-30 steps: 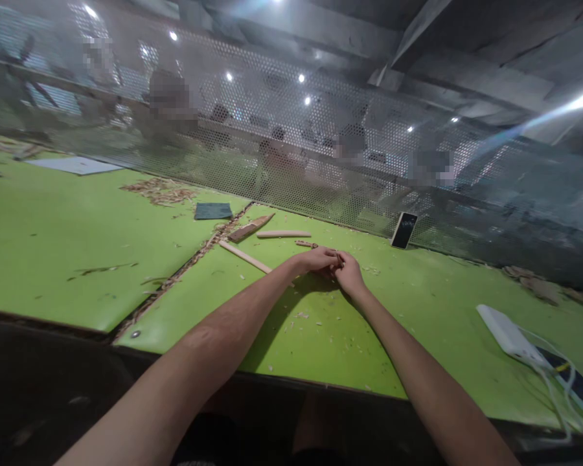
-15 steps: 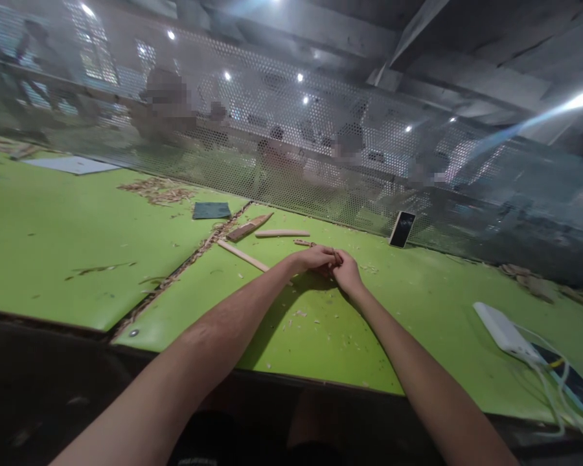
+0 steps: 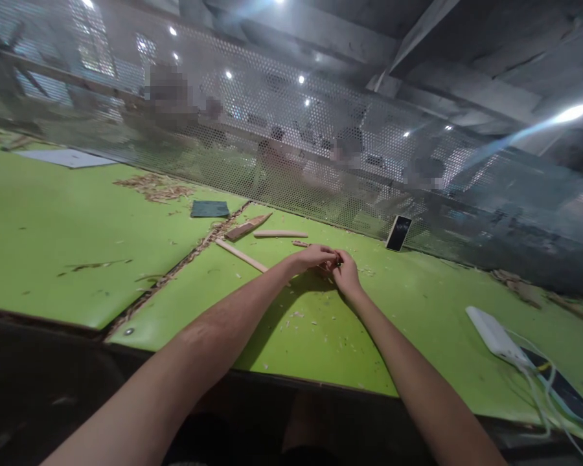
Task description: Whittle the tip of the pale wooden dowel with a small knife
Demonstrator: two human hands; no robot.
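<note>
Above the green tabletop (image 3: 330,349), my left hand (image 3: 317,257) and my right hand (image 3: 346,272) meet with fingers curled together. Something small and brown sits between them, mostly hidden by the fingers; its kind does not show. A thin reddish-brown piece (image 3: 300,244) pokes out at the far side of my left hand; I cannot tell whether it is held or lying on the table. Close by on the left lie a pale curved wooden strip (image 3: 280,233), a straight wooden stick (image 3: 241,255) partly behind my left arm, and a pointed, knife-like brown piece (image 3: 247,226).
A dark sandpaper-like sheet (image 3: 210,208) and wood shavings (image 3: 153,187) lie left, near white paper (image 3: 68,157). A phone (image 3: 398,233) leans by the perforated screen (image 3: 291,149). At right are a white power bank (image 3: 496,334) with cables and another phone (image 3: 563,388). People sit beyond the screen.
The fingers have shifted slightly around the small brown thing, and a little gap shows between the hands. The whole view has swung slightly; the things on the table lie as before.
</note>
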